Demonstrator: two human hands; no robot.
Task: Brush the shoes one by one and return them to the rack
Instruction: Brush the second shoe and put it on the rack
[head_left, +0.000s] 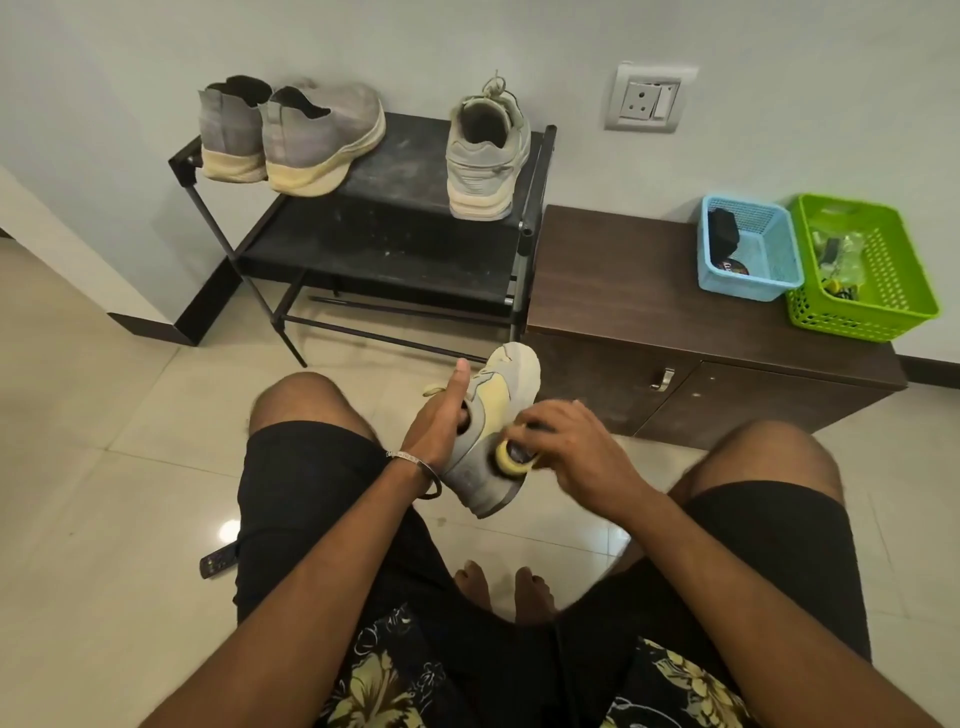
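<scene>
Left hand (434, 421) inside shoe (488, 447)

I see both arms reach in from the bottom of the frame and meet near the middle. My left hand (439, 415) has its fingers tucked inside a shoe (488, 441), with the thumb sticking straight up. Two bangles sit on that wrist. My right hand (566, 441) is a bit to the right, palm down, fingers curled around a small yellow brush (511, 460) that touches the shoe's side. Both knees are bent wide apart, and my bare toes show lower down in the middle.
</scene>
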